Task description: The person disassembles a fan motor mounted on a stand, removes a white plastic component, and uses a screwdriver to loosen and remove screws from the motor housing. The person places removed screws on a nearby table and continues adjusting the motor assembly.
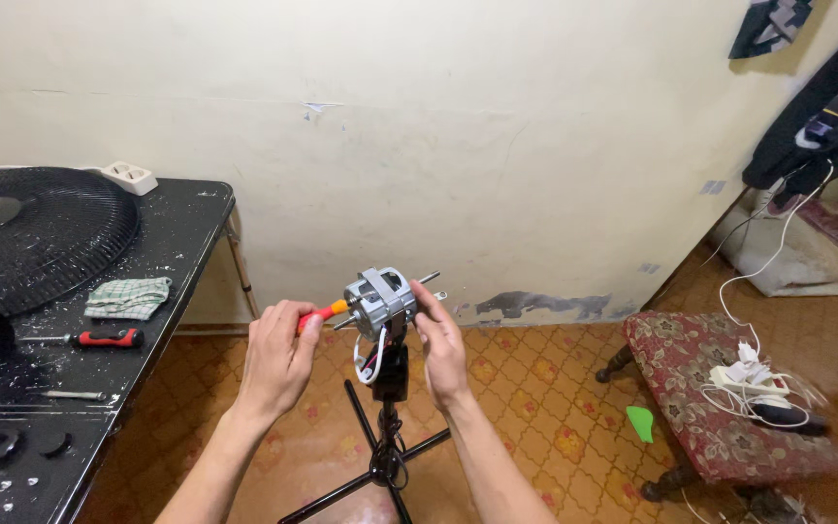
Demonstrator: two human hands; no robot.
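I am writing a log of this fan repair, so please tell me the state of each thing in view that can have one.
fan motor: bare, on the black stand
left hand: gripping the red screwdriver, tip at the motor
right hand: steadying the motor
fan grille: removed, flat on the black table
second screwdriver: lying unused on the table
checked cloth: crumpled

This looks like a room in a home used as a makeshift repair corner. The worn cream wall has peeling paint low down. Left of it stands a black paint-flecked table carrying a fan grille, a screwdriver and a checked cloth. Right of the wall sit a floral upholstered stool, hanging clothes and bedding, over a patterned orange floor.
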